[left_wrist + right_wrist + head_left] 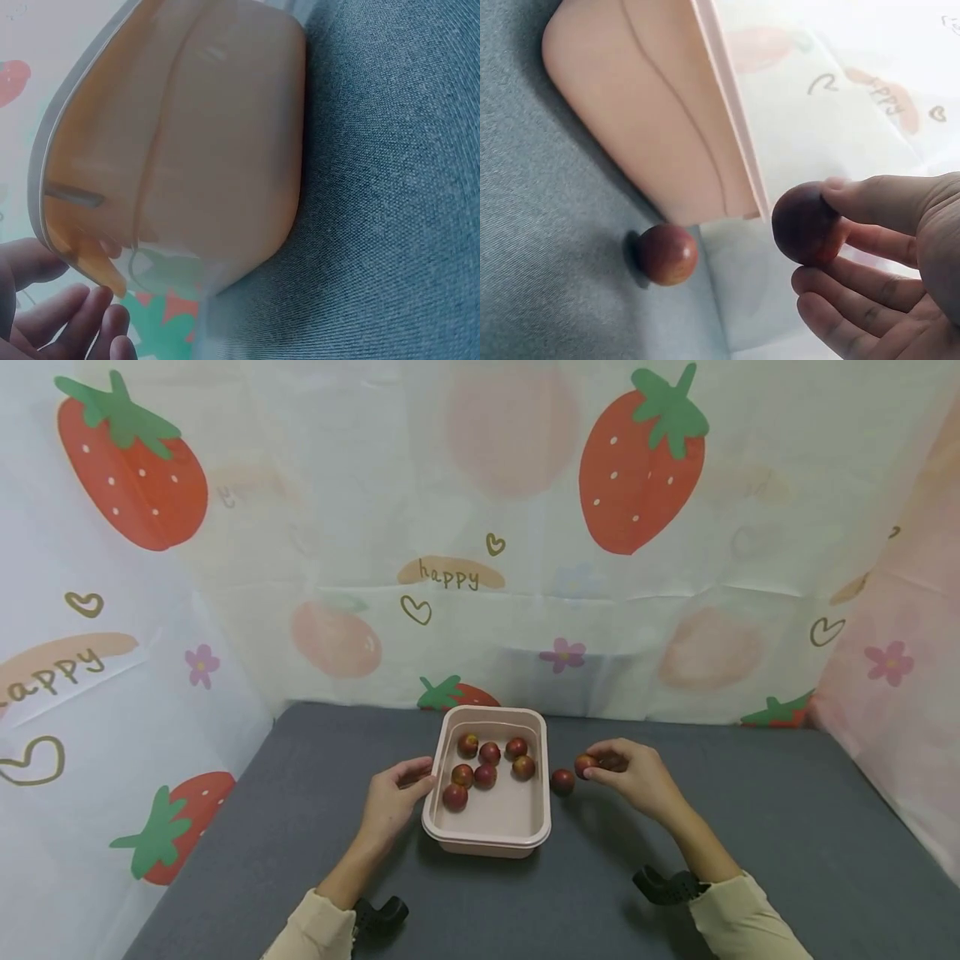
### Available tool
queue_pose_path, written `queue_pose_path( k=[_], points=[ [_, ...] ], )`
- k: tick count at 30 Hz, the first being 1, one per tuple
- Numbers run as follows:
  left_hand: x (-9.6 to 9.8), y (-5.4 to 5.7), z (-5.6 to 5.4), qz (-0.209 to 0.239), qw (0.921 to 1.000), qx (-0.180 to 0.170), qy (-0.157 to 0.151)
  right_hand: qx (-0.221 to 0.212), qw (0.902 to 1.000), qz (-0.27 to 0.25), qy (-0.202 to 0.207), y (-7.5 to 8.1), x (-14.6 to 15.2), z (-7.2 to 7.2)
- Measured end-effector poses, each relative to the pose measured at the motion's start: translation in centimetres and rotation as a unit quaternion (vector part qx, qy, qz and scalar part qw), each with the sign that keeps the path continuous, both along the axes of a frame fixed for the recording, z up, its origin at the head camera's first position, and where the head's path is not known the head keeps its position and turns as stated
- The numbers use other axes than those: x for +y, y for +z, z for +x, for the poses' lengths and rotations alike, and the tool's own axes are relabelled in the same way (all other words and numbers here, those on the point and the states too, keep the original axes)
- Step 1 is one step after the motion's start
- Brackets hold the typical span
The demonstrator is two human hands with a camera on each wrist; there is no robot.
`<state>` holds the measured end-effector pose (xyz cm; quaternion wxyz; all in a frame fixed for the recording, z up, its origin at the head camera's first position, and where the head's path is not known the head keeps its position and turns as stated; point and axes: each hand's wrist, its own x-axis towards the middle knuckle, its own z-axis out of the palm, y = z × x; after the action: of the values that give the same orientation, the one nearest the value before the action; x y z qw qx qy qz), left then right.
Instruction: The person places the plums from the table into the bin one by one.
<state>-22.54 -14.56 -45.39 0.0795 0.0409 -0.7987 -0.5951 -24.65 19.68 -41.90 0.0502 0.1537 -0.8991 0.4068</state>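
Note:
A pink rectangular plastic container sits on the table with several dark red plums inside, mostly toward its far and left parts. My left hand is at the container's left side, its loosely bent fingers right at the rim. To the right of the container, my right hand pinches one plum between thumb and fingertips, raised off the table. Another plum lies on the table close to the container's right wall, between it and my right hand.
A dark grey cloth covers the table. Behind it hangs a white curtain printed with strawberries, which also runs along the left and right sides. Black wrist bands stick out at both cuffs.

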Motion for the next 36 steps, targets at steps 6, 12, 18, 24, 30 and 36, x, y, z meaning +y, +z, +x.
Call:
queue_pose_path(
  k=[6,12,18,24,30,36],
  points=[
    [0.0,-0.1,0.0,0.002,1.0,0.004,0.002,0.007,0.9999,-0.006,0.011,0.6,-0.5,0.0],
    [0.0,-0.1,0.2,0.003,1.0,0.007,0.0,0.01,0.9997,-0.01,0.02,1.1,-1.2,-0.3],
    [0.0,-0.2,0.0,0.011,0.9999,0.005,-0.001,0.009,0.9994,-0.014,0.029,1.4,-2.1,-0.8],
    [0.0,-0.2,0.0,0.014,0.9999,0.004,-0.001,0.004,0.9992,-0.019,0.036,1.7,-3.1,-1.2],
    [0.0,-0.1,-0.1,0.01,0.9999,-0.003,0.004,0.007,0.9986,-0.024,0.046,2.1,-4.1,-1.4],
    [0.1,-0.1,0.0,0.008,1.0,-0.005,0.003,0.01,0.9978,-0.025,0.06,2.2,-5.1,-1.6]
  ],
)
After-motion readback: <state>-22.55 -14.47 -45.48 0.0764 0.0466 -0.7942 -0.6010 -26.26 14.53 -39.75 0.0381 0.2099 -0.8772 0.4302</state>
